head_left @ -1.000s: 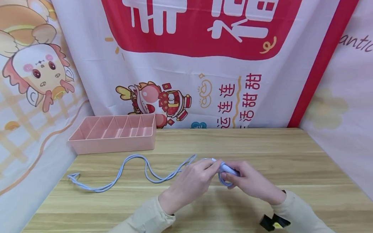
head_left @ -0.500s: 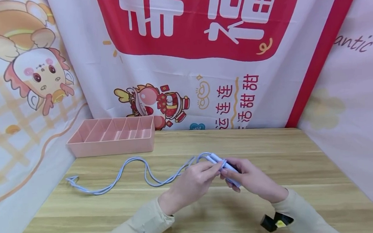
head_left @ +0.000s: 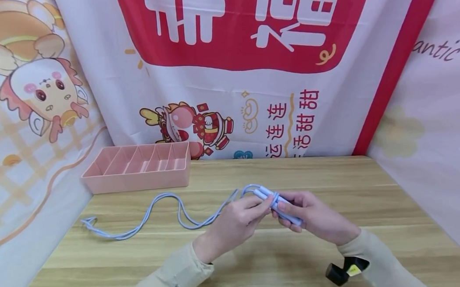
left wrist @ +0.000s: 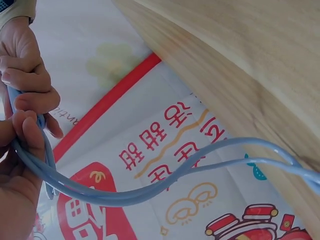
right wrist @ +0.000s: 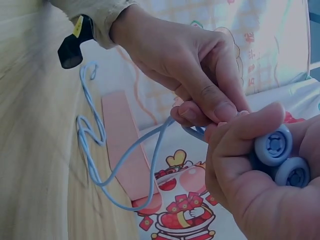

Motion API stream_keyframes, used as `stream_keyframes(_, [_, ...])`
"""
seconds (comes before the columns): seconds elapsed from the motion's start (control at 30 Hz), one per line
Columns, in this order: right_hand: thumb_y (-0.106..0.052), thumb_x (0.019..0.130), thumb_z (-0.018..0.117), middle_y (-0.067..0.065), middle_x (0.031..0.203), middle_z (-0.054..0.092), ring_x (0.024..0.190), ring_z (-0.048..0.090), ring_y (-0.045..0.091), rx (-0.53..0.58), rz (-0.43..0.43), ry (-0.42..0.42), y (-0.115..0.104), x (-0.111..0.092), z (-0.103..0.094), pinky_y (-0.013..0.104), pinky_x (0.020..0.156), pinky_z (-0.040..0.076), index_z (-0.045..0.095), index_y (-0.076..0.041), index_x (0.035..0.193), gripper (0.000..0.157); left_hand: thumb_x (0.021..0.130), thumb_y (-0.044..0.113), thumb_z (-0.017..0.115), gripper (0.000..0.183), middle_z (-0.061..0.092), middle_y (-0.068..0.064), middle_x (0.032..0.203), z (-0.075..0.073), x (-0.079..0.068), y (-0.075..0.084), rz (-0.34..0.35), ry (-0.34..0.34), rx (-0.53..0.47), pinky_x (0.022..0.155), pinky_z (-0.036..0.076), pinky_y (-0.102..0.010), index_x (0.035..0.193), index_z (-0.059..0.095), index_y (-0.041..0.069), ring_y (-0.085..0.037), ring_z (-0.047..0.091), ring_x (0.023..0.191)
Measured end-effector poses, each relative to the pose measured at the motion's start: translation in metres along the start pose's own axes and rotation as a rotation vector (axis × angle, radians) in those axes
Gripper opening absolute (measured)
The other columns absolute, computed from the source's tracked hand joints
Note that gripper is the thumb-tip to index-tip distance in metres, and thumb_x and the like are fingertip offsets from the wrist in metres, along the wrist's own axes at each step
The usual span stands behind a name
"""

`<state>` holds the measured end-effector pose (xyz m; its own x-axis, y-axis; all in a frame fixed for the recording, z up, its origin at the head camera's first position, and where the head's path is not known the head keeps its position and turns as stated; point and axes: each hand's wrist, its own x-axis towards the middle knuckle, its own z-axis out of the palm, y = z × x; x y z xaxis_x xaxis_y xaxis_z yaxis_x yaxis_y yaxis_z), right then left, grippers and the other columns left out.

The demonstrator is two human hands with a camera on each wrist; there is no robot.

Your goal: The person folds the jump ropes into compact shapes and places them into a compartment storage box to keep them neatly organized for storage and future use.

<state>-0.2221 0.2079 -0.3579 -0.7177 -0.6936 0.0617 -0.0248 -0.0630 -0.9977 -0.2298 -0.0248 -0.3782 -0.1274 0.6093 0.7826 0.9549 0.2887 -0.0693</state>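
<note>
A light-blue skipping rope has its two handles (head_left: 292, 218) side by side, with some cord wound round them. My right hand (head_left: 319, 217) grips both handles; their round ends (right wrist: 274, 146) show in the right wrist view. At the wound part, my left hand (head_left: 232, 224) pinches the cord between thumb and fingers. In the left wrist view a doubled stretch of cord (left wrist: 125, 199) runs from the hands to the right. More cord (head_left: 167, 194) lies in loose waves on the table to the left. My fingers partly hide the winding.
A pink divided box (head_left: 137, 182) stands at the back left of the wooden table (head_left: 335, 176). Printed cloths hang behind (head_left: 210, 87) and at both sides. A black device with a yellow label (head_left: 348, 270) is strapped to the right wrist.
The handles have turned and come more into sight, with the cord now wrapped across them. My right hand has shifted slightly right along them. The loose cord on the table keeps its shape.
</note>
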Motion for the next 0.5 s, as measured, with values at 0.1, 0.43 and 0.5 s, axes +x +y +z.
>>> stream_keyframes(0.1, [-0.019,0.107,0.043,0.011,0.085,0.054,0.064,0.046,0.013,-0.019,-0.007,0.029,0.0,0.001,0.001,0.019,0.053,0.038,0.056,0.007,0.118,0.031,0.086,-0.002,0.072,0.045,0.066,-0.008,0.105,-0.001,0.001,0.002,0.049,-0.034,0.083,0.09,0.046,-0.016,0.13,0.061,-0.003,-0.014,0.063,0.096])
stream_keyframes(0.43, [-0.023,0.104,0.052,0.008,0.087,0.057,0.063,0.046,0.01,0.113,0.032,0.173,-0.001,0.0,0.01,0.017,0.053,0.038,0.059,0.007,0.116,0.033,0.093,-0.002,0.064,0.045,0.063,-0.01,0.112,-0.006,0.003,0.005,0.059,-0.09,0.065,0.093,0.044,-0.016,0.137,0.053,-0.003,-0.015,0.061,0.102])
stream_keyframes(0.5, [-0.024,0.104,0.052,0.009,0.088,0.058,0.063,0.047,0.009,0.132,0.035,0.196,-0.002,-0.001,0.012,0.018,0.053,0.038,0.059,0.007,0.116,0.034,0.093,-0.003,0.065,0.045,0.064,-0.01,0.112,-0.007,0.003,0.005,0.063,-0.083,0.06,0.094,0.044,-0.017,0.136,0.054,-0.003,-0.016,0.061,0.103])
